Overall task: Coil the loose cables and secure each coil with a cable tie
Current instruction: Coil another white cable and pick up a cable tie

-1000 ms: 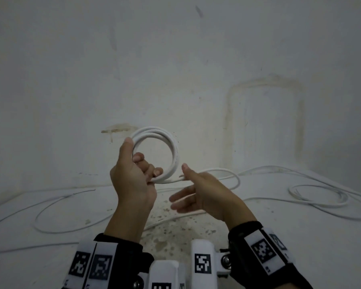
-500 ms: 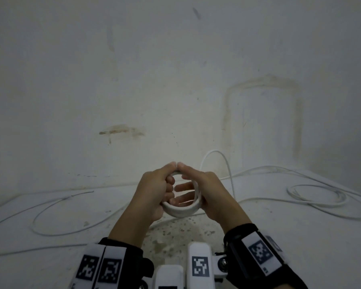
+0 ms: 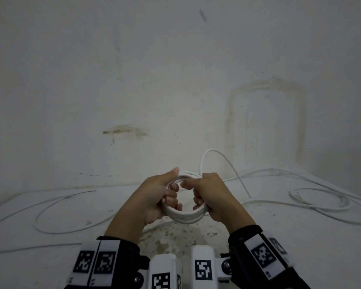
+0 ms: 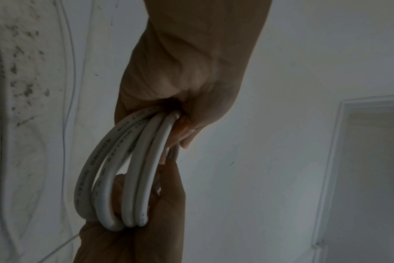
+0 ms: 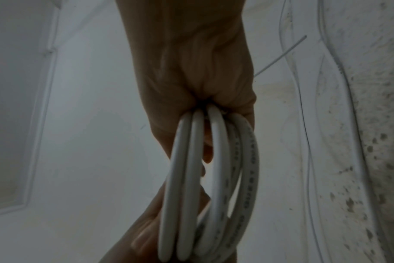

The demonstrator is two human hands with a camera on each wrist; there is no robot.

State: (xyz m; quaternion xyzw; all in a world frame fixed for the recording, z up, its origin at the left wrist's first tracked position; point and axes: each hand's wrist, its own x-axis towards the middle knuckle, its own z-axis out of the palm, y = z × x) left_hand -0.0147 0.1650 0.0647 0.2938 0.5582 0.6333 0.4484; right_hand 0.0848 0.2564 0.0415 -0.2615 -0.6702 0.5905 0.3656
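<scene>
White thin cable (image 3: 56,213) is lying in a wide loop on the pale floor (image 3: 300,247) at the far left, its cut end pointing toward the stained wall (image 3: 133,80), and another run of it is stretching off the left edge nearer the person. Moving right, the left hand (image 3: 154,200) is gripping the left side of the white cable coil (image 3: 186,219), which is being held in the air in front of the person, just above a speckled patch of floor; the thumb is lying straight along the top of the coil and the other fingers (image 3: 173,202) are curling through its middle. In the left wrist view the coil (image 4: 124,178) is showing 4 turns side by side (faint printed lettering is running along 2 of them) and the curled fingers are closing round them. Just beside it, the right hand (image 3: 213,195) is grasping the coil's right side, its fingers wrapping round the turns from outside and their tips tucking into the ring; the right wrist view is showing the same bundle (image 5: 205,186) clamped in the fist. From behind the right hand a loose tail of cable (image 3: 221,159) is arching up and dropping to the floor. Farther right, more white cable (image 3: 321,202) is lying in loose overlapping loops along the foot of the wall.
</scene>
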